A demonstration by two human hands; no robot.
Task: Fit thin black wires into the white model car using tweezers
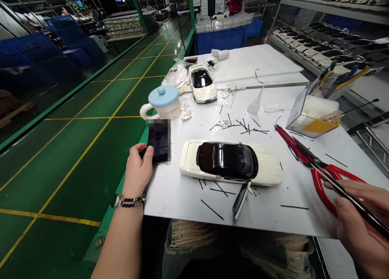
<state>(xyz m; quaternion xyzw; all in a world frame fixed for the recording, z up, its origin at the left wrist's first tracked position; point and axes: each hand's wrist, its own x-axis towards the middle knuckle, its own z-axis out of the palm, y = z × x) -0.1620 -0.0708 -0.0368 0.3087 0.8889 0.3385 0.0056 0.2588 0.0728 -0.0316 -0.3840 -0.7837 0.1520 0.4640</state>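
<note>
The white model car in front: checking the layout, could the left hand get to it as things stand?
Probably yes. The left hand rests on the phone, right beside the white model car; only bare table lies between.

You have one view only, from the camera on your head, looking forward and down from close above the near edge of the flat white work surface (273,218). It faces along the surface toward the grey metal shelving (334,11) at right, with the green painted floor (75,149) filling the left half. Your lap shows beneath.
</note>
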